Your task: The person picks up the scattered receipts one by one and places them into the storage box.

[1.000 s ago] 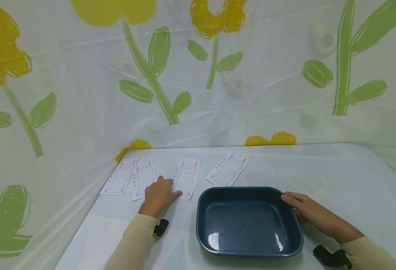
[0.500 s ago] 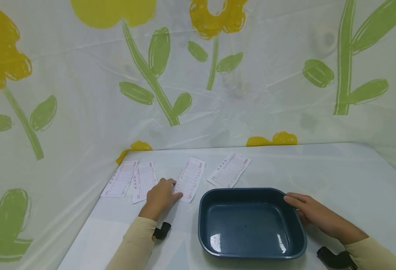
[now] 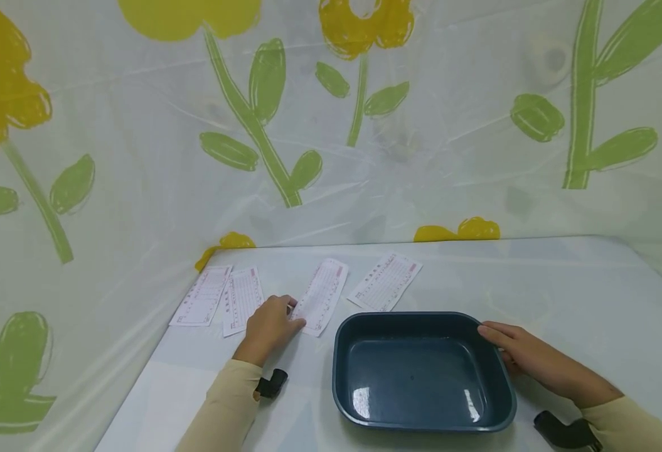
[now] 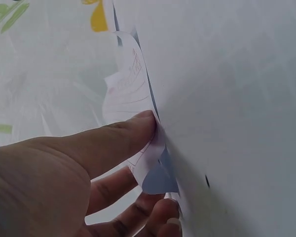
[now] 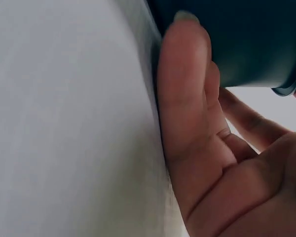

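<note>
In the head view my left hand [image 3: 270, 323] pinches the lower left edge of a printed paper slip [image 3: 325, 292] with red and dark markings. The left wrist view shows the thumb [image 4: 121, 138] on the printed side of the slip [image 4: 128, 101], which is bent and partly raised, its lower corner curling up between thumb and fingers. My right hand [image 3: 528, 355] holds the far right corner of a dark blue rectangular basin [image 3: 412, 389], thumb over the rim. From the right wrist, its fingers [image 5: 185, 94] lie against the outer wall of the basin [image 5: 256, 44]. Nothing lies in the basin.
Two similar slips, one at the far left [image 3: 202, 296] and one beside it [image 3: 242, 300], lie left of my left hand. Another slip [image 3: 385, 282] lies slanted behind the basin. A flower-printed sheet [image 3: 421, 169] hangs along the table's back and left edges.
The slip at my left hand has swung its far end to the right and now lies more slanted. My right hand keeps its hold on the basin; the head view has shifted slightly.
</note>
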`<state>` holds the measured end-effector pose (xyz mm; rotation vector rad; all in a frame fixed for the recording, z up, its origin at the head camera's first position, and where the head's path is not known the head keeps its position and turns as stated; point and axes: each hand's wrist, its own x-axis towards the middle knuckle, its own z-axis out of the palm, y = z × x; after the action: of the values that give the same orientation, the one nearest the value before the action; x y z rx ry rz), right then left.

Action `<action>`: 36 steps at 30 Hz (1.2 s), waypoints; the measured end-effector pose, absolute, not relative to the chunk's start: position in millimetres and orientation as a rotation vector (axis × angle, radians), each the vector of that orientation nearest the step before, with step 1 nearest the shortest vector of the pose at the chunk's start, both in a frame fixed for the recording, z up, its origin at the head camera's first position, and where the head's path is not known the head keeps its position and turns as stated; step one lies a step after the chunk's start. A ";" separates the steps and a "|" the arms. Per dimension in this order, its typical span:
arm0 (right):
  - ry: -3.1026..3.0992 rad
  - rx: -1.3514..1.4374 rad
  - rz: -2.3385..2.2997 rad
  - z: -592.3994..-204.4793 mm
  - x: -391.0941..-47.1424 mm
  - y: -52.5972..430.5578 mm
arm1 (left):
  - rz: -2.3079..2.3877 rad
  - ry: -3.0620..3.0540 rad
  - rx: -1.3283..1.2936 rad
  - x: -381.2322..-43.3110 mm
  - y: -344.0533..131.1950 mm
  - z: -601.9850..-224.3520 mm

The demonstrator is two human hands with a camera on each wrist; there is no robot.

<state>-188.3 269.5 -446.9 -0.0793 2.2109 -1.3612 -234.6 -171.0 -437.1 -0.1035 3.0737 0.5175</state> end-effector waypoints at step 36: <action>2.252 -0.082 -1.301 -443.2 -184.4 265.0 | 0.856 3.065 -0.079 -242.6 -181.0 -436.3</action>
<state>-184.4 265.0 -443.2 -0.0824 2.2522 -1.3014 -242.6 -181.0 -436.3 -0.0791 3.0652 0.8563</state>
